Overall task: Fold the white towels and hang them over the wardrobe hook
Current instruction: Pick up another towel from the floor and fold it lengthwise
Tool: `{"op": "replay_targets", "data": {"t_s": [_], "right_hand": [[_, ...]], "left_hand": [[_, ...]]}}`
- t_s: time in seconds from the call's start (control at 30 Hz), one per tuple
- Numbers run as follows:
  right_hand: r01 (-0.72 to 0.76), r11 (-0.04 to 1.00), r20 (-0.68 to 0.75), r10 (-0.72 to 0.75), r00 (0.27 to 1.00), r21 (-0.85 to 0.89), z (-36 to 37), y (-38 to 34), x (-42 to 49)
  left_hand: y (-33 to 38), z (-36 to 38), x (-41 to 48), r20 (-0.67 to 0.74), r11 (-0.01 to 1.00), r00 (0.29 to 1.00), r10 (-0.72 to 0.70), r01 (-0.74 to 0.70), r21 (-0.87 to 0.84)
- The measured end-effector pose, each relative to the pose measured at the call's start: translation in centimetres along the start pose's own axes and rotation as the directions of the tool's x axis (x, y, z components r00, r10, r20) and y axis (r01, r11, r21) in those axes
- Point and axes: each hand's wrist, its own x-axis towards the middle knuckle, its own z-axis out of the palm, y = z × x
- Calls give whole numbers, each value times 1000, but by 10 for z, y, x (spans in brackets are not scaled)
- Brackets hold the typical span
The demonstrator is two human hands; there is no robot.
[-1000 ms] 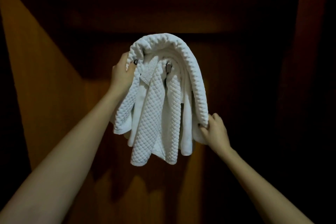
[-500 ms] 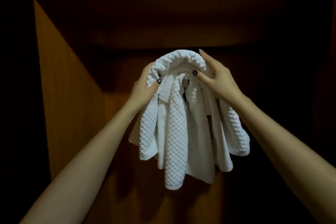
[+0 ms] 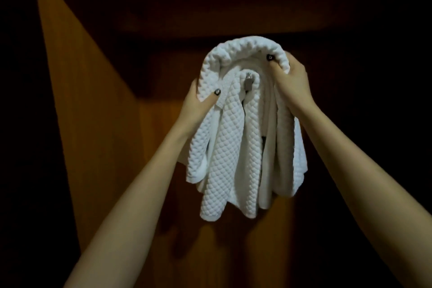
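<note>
The white quilted towels [image 3: 236,147] hang in bunched folds over a small metal wardrobe hook [image 3: 248,82], inside a dark wooden wardrobe [image 3: 77,105]. The left hand [image 3: 198,105] grips the outer towel's left fold; the right hand [image 3: 288,79] clamps its thick rolled top edge.

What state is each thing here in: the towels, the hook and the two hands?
white towels, draped over the hook, ends hanging down in folds.
hook, mostly covered, its metal tip showing between the folds.
left hand, grips the white towels at their left edge.
right hand, grips the white towels at the top right fold.
</note>
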Motion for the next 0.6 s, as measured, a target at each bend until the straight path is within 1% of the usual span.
{"op": "replay_targets", "data": {"t_s": [0.03,0.1,0.17,0.23,0.27,0.3,0.33,0.4,0.47,0.53,0.6], "right_hand": [[-19,1000,8,19,1000,-12,-3,3,-6],[-45,999,25,46,999,-13,-11,12,-23],[-66,998,32,66,997,-5,-17,26,-47],[-87,996,5,87,996,6,-20,45,-73],[-113,993,-6,113,994,14,-20,56,-87],[-153,988,-2,153,988,31,-20,66,-101],[-195,979,18,194,981,62,-19,74,-115],[-234,967,59,229,972,103,-18,93,-139],[-255,963,81,249,965,82,-16,106,-156],[-301,950,82,294,952,80,-13,112,-165],[-334,939,65,330,942,81,-9,111,-170]], "left_hand": [[-14,0,-15,-4,999,999,-33,33,-22],[-39,1,-42,-7,996,996,-89,89,-4],[-59,2,-63,-40,984,986,-162,164,68],[-74,2,-78,-66,950,965,-255,262,170],[-78,1,-85,-70,928,952,-299,307,210],[-83,-1,-90,-64,918,942,-329,335,215],[-85,-3,-95,-44,921,941,-336,338,193],[-82,-4,-105,2,942,956,-293,288,169],[-76,2,-112,29,962,971,-236,229,149],[-70,16,-118,11,973,981,-193,190,131],[-64,27,-119,-33,976,987,-155,158,148]]}}
